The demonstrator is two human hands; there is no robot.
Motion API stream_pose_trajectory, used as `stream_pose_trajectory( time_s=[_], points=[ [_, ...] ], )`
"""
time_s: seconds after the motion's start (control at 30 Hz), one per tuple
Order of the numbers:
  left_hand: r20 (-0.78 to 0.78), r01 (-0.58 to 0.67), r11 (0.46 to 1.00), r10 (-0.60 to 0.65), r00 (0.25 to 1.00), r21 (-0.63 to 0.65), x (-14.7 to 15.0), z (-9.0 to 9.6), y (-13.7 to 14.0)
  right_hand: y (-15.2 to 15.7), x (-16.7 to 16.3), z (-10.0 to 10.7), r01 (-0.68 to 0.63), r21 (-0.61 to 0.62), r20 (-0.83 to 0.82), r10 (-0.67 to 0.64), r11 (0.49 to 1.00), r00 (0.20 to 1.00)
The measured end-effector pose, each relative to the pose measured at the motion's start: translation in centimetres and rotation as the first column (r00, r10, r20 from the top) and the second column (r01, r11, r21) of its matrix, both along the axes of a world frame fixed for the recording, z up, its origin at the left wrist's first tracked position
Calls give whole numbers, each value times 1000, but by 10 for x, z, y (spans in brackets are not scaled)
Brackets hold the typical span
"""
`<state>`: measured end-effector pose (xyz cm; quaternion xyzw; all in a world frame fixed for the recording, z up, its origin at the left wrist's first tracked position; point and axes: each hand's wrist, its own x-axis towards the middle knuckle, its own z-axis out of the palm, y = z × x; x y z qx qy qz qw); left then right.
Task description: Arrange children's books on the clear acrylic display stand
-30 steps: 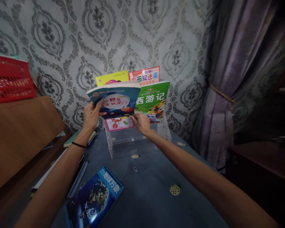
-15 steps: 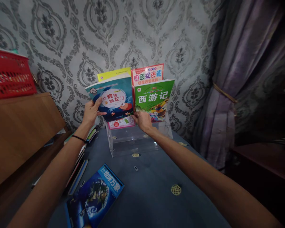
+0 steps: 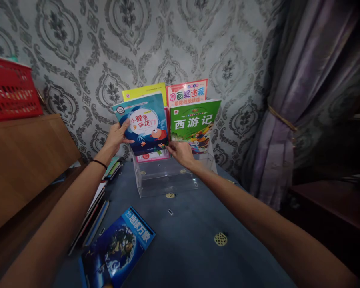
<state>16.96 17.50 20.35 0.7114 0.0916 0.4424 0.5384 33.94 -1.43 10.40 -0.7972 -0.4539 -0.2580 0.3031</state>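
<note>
A teal and dark blue picture book (image 3: 150,138) is held upright, tilted slightly, at the left side of a clear acrylic book rack (image 3: 165,186). My left hand (image 3: 117,136) grips its left edge, thumb on the cover. At its lower right corner, my right hand (image 3: 180,152) pinches the book between thumb and fingers. Just right of it a green book (image 3: 195,120) leans in the rack. Behind stand a yellow book (image 3: 144,91) and a red-bordered book (image 3: 187,91). Below the teal book shows a strip of a pink-edged cover (image 3: 153,156).
A blue book with a globe on it (image 3: 120,248) lies on the blue cloth (image 3: 192,236) in front. Several more books (image 3: 94,220) are stacked along the left. A wooden cabinet (image 3: 27,160) bears a red basket (image 3: 12,88). A curtain (image 3: 270,160) hangs at the right.
The teal book has tilted back closer to upright, its top left corner shifting right with my left hand. My right hand stays at the lower corner. The view has shifted slightly.
</note>
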Motion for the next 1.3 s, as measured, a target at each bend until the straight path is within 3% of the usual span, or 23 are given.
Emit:
stream_pose_trajectory(
  time_s=[0.33, 0.57, 0.77, 1.0, 1.1, 1.17, 1.23, 1.3],
  points=[
    [-34, 57, 998, -56, 998, 27, 7, 1, 3, 2, 5, -4, -30, 27, 23, 29, 999, 999],
    [-72, 63, 997, -60, 996, 43, 14, -3, -2, -5, 2, -2, -120, 115, 44, 116, 986, 992],
    [-76, 41, 999, -43, 996, -20, 10, -16, 1, -15, -15, 34, -273, 288, 195, 223, 918, 955],
    [-96, 46, 999, -44, 994, 19, 12, -19, 7, 1, -5, 90, -251, 171, 391, 168, 953, 905],
    [-141, 27, 995, -14, 990, 97, 11, -15, 8, 8, 2, 111, -210, 80, 440, 154, 974, 885],
    [-209, -27, 974, 75, 975, 223, 8, -12, 6, 6, -1, 120, -151, 34, 451, 120, 988, 884],
    [-275, -106, 916, 224, 935, 386, 5, -8, 2, 1, -9, 126, -80, 2, 445, 71, 997, 893],
    [-304, -173, 815, 391, 869, 552, 2, -5, -4, -6, -18, 128, -9, -25, 425, 19, 1000, 905]
  ],
)
